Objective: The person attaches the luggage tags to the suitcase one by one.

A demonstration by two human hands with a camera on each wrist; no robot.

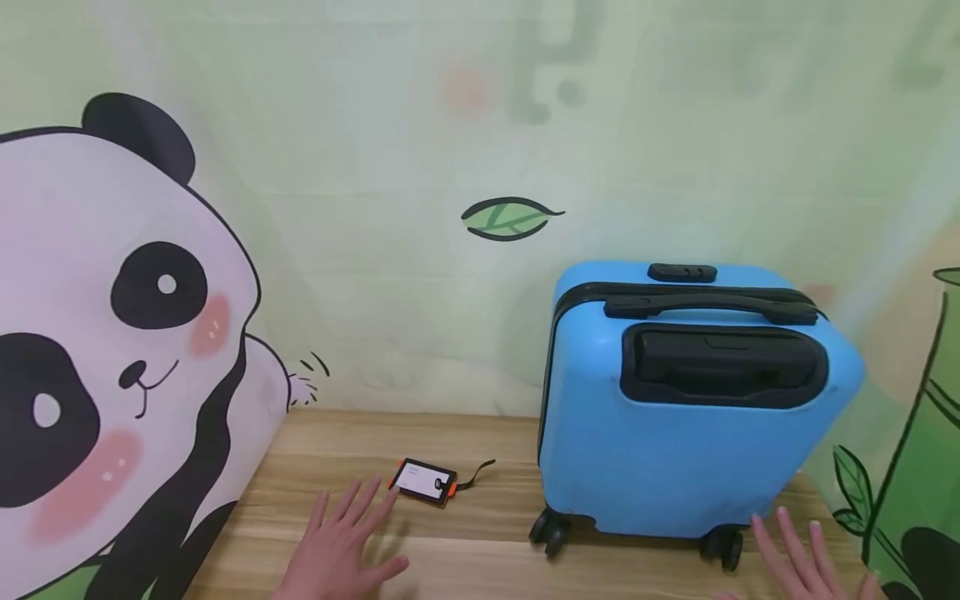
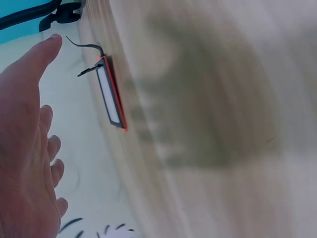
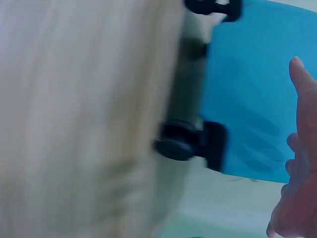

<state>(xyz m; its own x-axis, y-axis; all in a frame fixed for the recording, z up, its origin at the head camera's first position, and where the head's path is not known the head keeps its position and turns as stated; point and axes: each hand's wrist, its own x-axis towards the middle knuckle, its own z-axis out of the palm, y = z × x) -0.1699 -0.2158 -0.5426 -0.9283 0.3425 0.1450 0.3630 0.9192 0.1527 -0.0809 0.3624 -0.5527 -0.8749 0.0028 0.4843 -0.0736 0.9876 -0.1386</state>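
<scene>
A blue hard-shell suitcase [image 1: 675, 467] stands upright on its black wheels at the right of the wooden tabletop. To its left lies a luggage tag [image 1: 423, 481] with a white card, dark frame, orange edges and a black strap. My left hand [image 1: 341, 542] hovers just in front of the tag, fingers spread and holding nothing; its shadow falls on the wood in the left wrist view. Spread fingers of my right hand [image 1: 806, 567] reach in at the lower right, near the suitcase's right front wheel [image 3: 178, 141]. Part of that hand is cut off by the head view's edge.
Behind the wooden tabletop [image 1: 480, 575] hangs a pale green printed cloth [image 1: 360, 208]. A large cartoon panda [image 1: 172, 208] is printed at left, and green bamboo [image 1: 918, 458] at right. The suitcase carries a black top handle [image 1: 712, 307] and a recessed pull handle [image 1: 723, 365].
</scene>
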